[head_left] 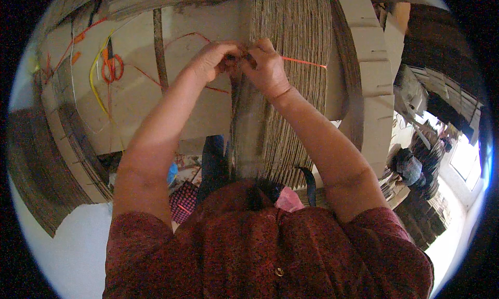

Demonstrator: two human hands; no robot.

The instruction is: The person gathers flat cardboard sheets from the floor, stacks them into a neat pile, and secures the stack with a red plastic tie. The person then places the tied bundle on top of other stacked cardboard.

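A thick stack of flattened cardboard (293, 18) stands before me with its layered edges showing. A thin orange string (304, 61) runs across it, from my right hand to the stack's right edge. My left hand (214, 60) and my right hand (266, 68) meet at the stack's left edge, fingers curled and pinched together on the string. The exact spot between the fingertips is hidden. Loose orange string also trails to the left, beside and behind my left hand. Orange-handled scissors (113, 68) lie on the flat cardboard surface (187, 107) to the left.
A yellow strip (94, 81) lies beside the scissors. More stacked cardboard (39, 158) stands at the left, and a curved row of cardboard (377, 81) at the right. Below the surface are a checked cloth (182, 203) and a pink thing (289, 199). Farther right are dark bundles (408, 166).
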